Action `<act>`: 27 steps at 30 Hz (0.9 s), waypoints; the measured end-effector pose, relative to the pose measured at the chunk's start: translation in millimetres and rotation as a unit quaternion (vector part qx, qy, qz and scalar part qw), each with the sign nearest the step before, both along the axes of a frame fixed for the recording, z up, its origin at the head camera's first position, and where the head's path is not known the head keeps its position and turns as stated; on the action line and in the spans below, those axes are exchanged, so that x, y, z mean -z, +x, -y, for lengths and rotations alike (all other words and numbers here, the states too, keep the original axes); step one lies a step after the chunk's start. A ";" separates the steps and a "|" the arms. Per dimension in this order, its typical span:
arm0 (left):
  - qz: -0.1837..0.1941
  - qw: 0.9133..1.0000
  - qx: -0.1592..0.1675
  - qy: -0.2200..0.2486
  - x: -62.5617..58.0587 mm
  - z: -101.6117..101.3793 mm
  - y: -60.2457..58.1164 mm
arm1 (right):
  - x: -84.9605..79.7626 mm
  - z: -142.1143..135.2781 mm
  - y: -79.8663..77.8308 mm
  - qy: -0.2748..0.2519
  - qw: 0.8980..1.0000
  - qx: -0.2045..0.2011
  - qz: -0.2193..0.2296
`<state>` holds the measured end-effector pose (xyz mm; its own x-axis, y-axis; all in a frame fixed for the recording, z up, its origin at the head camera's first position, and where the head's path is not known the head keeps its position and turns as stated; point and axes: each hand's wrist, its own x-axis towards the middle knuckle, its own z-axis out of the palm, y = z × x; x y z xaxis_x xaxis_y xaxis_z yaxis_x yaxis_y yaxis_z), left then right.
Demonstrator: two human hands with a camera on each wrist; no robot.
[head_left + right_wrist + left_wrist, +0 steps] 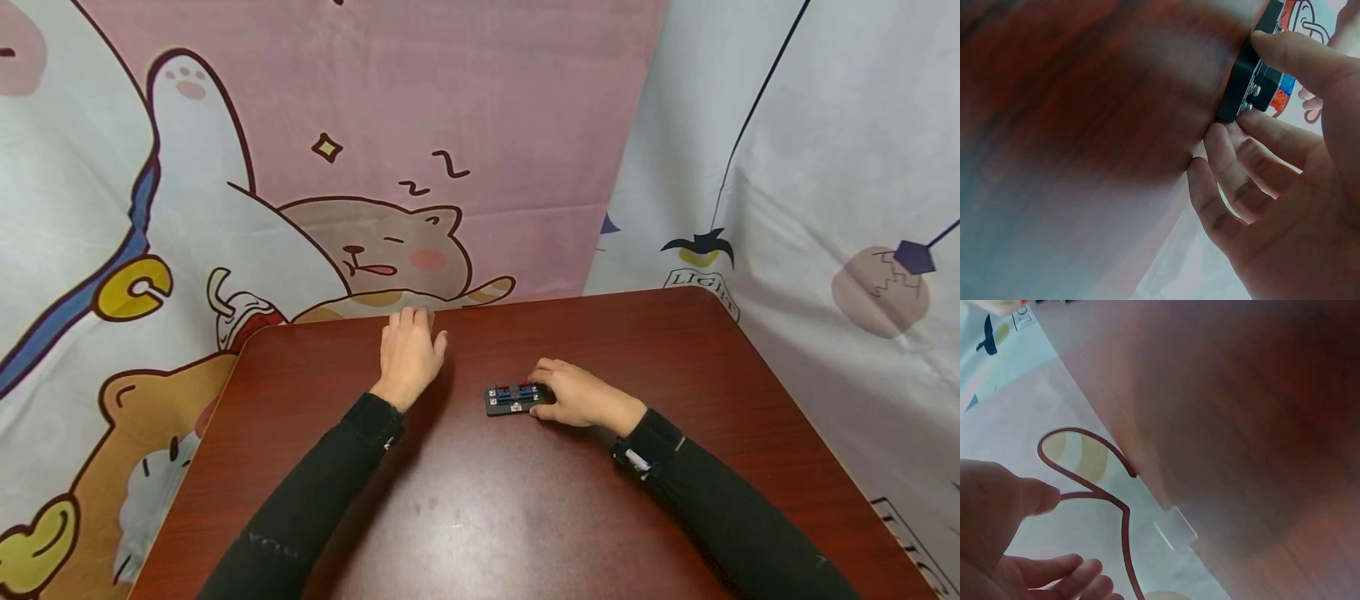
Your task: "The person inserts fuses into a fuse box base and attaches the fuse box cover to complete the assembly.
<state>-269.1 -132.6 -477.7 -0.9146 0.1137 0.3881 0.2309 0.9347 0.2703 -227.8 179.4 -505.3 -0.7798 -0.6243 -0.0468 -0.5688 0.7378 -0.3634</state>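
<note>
My right hand [581, 398] grips the right end of a black fuse block [501, 408], thumb on the near side and fingers at the far side. The block lies flat on the table, with blue and red fuses and silver screws on top. In the right wrist view the thumb presses the black base [1235, 94], and fingertips rest by its end. At the far table edge is my left hand [408, 350], its fingers relaxed and apart. Beyond those fingers, a clear plastic piece [1177, 529] sits at the edge in the left wrist view.
The reddish-brown wooden table [465, 500] has rounded far corners. Behind it hangs a pink and white cartoon cloth [525, 125], which meets the far edge. More printed cloth [825, 167] hangs along the right side.
</note>
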 end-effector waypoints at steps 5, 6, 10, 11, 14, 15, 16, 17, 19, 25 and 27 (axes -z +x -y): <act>0.029 0.999 -0.017 -0.020 -0.5 5.8 -11.1 | -1.3 0.1 1.9 -0.009 1.000 -0.006 -0.009; 0.035 0.999 -0.019 -0.021 0.5 6.8 -13.0 | -1.5 0.3 2.1 -0.009 1.000 -0.008 -0.011; 0.057 0.998 -0.033 -0.020 6.1 10.1 -19.3 | -2.3 1.2 2.1 -0.010 1.000 -0.014 -0.018; 0.063 0.997 -0.037 -0.020 7.3 10.7 -20.4 | -2.7 1.3 1.9 -0.008 1.000 -0.013 -0.017; 0.078 0.995 -0.051 -0.022 10.6 12.8 -23.5 | -3.6 1.6 1.8 -0.007 1.000 -0.011 -0.012; 0.081 0.995 -0.054 -0.023 11.3 13.5 -24.5 | -3.7 1.6 1.8 -0.006 1.000 -0.011 -0.011; 0.085 0.994 -0.057 -0.024 12.0 14.2 -25.5 | -3.8 1.7 1.9 -0.007 1.000 -0.010 -0.011; 0.087 0.994 -0.058 -0.024 12.6 14.6 -26.7 | -3.9 1.6 1.8 -0.005 1.000 -0.010 -0.010; 0.093 0.994 -0.060 -0.022 14.0 15.6 -29.0 | -3.9 1.5 1.7 -0.004 1.000 -0.010 -0.011; 0.114 0.990 -0.071 -0.029 18.5 17.9 -34.6 | -2.5 1.3 0.5 -0.006 1.000 -0.012 -0.014; 0.118 0.990 -0.075 -0.035 20.2 18.8 -36.3 | -1.8 1.1 0.1 -0.001 1.000 -0.012 -0.012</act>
<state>-305.4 -151.4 -497.8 -0.9873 -0.0113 0.1587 0.0265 0.9719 0.2341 -227.7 178.3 -503.5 -0.7658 -0.6425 -0.0263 -0.5948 0.7233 -0.3508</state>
